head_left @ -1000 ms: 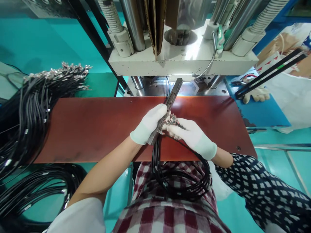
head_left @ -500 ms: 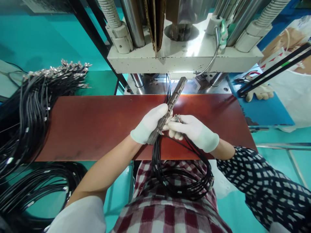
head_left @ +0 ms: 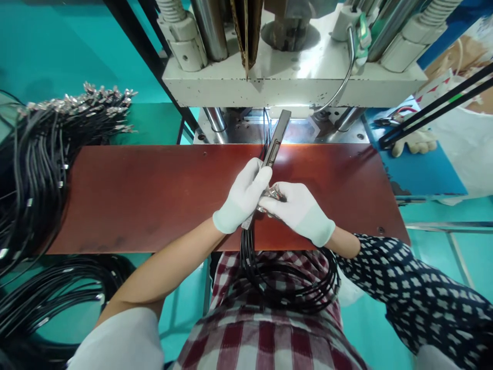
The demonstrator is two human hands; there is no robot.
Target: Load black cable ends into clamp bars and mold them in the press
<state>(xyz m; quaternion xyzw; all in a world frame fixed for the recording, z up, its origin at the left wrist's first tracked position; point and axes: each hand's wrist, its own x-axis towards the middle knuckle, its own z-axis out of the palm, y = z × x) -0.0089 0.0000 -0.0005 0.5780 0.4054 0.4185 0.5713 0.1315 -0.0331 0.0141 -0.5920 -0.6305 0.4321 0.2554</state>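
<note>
Both my hands wear white gloves and meet over the red-brown table [head_left: 138,195]. My left hand [head_left: 243,196] is closed round a long dark metal bar [head_left: 276,137] that points up toward the press. My right hand [head_left: 296,209] pinches the metal terminals [head_left: 272,193] of black cables right beside the bar. Those cables hang down as a loop of black cables [head_left: 292,288] over my lap.
A white press machine [head_left: 292,77] with steel columns stands behind the table. A big bundle of black cables with metal ends [head_left: 54,139] lies at the left, with more coils [head_left: 50,298] below. A glove [head_left: 414,141] rests on the blue surface at right.
The bar has tilted more upright and both hands have shifted slightly up and closer together. The right hand stays at the cable terminals.
</note>
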